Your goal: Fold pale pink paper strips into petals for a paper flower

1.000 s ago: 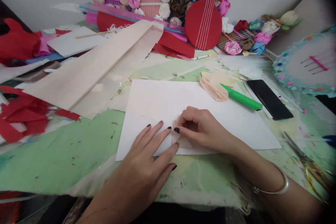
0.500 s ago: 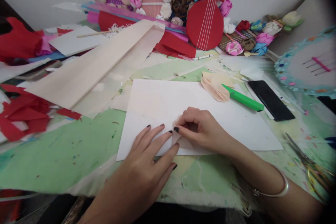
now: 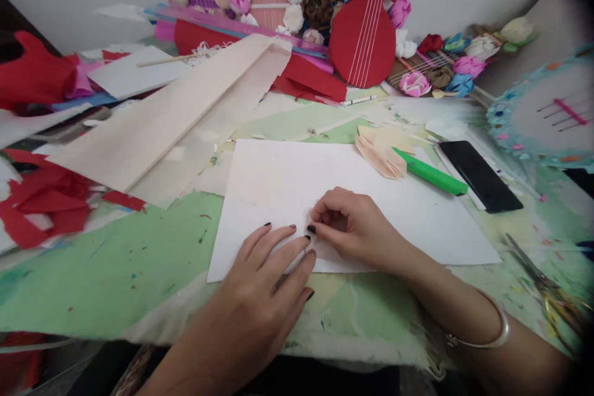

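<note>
A white sheet of paper (image 3: pixel 273 167) lies on the green-covered table in front of me. My left hand (image 3: pixel 271 281) rests over its lower left part, fingers spread out, fingertips down on the sheet. Beside them my right hand (image 3: pixel 350 223) is closed in a pinch, thumb against the index finger. A thin, pale, see-through piece (image 3: pixel 320 250) shows faintly under the right hand; whether the pinch holds it I cannot tell. Farther back on the sheet are a folded peach paper (image 3: pixel 380 154) and a green cutter knife (image 3: pixel 434 174).
A black phone (image 3: pixel 480 174) and scissors (image 3: pixel 538 278) lie on the right. At left are a long cream paper strip (image 3: pixel 162 117) and red paper scraps (image 3: pixel 46 198). A red paper lute (image 3: pixel 362 43) leans on the wall among paper flowers.
My left fingertips have shifted slightly right, closer to the right thumb. The right hand keeps its pinch in nearly the same place.
</note>
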`<state>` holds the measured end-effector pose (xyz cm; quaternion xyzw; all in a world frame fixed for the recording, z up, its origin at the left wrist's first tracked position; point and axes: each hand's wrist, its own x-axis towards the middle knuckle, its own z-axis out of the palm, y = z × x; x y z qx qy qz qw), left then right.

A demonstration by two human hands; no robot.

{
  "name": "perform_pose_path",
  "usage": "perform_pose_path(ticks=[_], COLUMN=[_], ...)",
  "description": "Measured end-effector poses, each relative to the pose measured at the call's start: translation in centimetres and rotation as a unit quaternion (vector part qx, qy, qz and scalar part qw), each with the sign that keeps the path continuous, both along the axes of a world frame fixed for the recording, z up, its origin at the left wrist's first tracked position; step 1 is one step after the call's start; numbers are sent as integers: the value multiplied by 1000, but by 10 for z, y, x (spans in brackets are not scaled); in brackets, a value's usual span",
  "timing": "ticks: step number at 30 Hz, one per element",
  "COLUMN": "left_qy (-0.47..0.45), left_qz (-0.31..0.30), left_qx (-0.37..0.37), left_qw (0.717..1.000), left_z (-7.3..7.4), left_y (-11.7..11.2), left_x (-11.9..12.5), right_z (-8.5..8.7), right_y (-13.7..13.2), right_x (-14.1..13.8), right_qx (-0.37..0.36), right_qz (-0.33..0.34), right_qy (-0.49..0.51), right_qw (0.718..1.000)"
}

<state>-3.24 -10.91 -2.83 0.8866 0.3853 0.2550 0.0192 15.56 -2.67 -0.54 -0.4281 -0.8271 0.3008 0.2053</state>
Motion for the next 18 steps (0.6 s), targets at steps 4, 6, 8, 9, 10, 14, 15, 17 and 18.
perform_pose_path(ticks=[4, 6, 8, 9, 10, 14, 15, 17, 18], left_qy=[2, 8, 11, 10, 9, 12, 14, 18, 19], left_qz=[-6, -7, -6, -4, -2, 1, 2, 3, 4], left_qx=[4, 5, 4, 4, 4, 6, 6, 9, 12], left_qw=[1000, 1000, 1000, 1000, 1000, 1000, 1000, 1000, 1000], left_z=[-1, -2, -2, -2, -2, -2, -2, -3, -3], left_y=[0, 1, 0, 0, 0, 0, 0, 0, 0], left_x=[0, 0, 0, 0, 0, 0, 0, 1, 1], right_z=[-2, -2, -1, 0, 1, 3, 3, 6, 9], right_y=[1, 1, 1, 1, 1, 2, 3, 4, 4], right_x=[0, 0, 1, 1, 2, 5, 6, 11, 13], right_qx=[8, 9, 6, 5, 5, 3, 4, 8, 10], right_qz=[7, 6, 4, 4, 7, 23, 22, 17, 15], right_qy=[-2, 1, 1, -1, -4, -14, -12, -2, 5], right_qw=[1000, 1000, 1000, 1000, 1000, 1000, 1000, 1000, 1000])
